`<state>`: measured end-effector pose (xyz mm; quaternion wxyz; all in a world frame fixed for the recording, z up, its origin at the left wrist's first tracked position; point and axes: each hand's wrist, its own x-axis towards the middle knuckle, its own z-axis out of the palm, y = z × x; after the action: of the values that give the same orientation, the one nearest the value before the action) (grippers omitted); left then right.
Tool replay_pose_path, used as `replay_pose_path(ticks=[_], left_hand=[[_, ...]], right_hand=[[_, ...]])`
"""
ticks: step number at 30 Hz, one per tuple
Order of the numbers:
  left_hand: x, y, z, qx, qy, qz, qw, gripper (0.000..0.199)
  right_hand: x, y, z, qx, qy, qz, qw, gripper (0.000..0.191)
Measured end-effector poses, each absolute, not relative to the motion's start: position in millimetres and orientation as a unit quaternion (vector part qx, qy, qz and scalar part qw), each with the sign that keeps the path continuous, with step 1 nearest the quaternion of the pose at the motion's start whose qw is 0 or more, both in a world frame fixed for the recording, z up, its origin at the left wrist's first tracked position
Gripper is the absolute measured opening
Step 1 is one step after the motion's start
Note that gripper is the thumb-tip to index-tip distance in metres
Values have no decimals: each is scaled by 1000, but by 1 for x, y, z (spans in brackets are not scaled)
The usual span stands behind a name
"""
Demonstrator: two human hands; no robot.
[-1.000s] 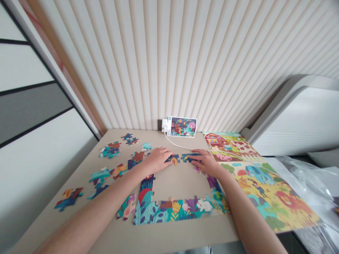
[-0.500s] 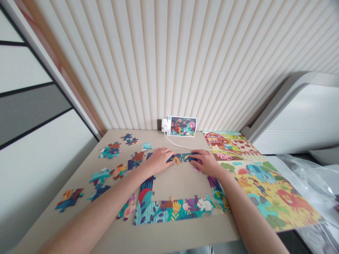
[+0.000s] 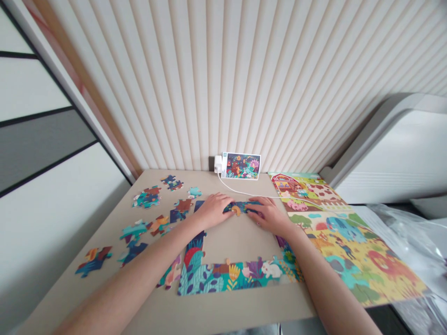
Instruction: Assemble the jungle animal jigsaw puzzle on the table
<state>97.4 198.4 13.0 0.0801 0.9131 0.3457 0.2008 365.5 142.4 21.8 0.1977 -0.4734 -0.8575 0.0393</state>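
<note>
A jigsaw border lies on the table as a rectangular frame around bare tabletop. My left hand rests on its far row, fingers and thumb closed about a dark blue puzzle piece with a yellow moon. From the right, my right hand grips another dark blue piece in the same row, largely hidden under its fingers. The two hands' fingertips are a short way apart. My forearms cover parts of the border's left and right sides.
Several loose puzzle pieces lie scattered on the table's left. A picture card leans against the ribbed wall beside a white charger, whose cable runs right. Finished farm and animal puzzles lie at right.
My right hand has slid slightly left along the far row, bringing its fingertips nearer my left hand. My left hand stays almost in place. The view has shifted slightly.
</note>
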Motion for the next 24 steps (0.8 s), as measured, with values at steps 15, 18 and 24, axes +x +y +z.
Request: replay_pose_path(ticks=[15, 18, 24], left_hand=[[91, 202, 12, 911, 346, 206, 91, 34], [90, 203, 10, 909, 349, 208, 90, 33], [90, 203, 10, 910, 351, 203, 85, 30]], right_hand=[[344, 140, 27, -447, -879, -3, 165, 26], [343, 140, 26, -446, -880, -9, 160, 29], [343, 143, 24, -453, -879, -15, 150, 29]])
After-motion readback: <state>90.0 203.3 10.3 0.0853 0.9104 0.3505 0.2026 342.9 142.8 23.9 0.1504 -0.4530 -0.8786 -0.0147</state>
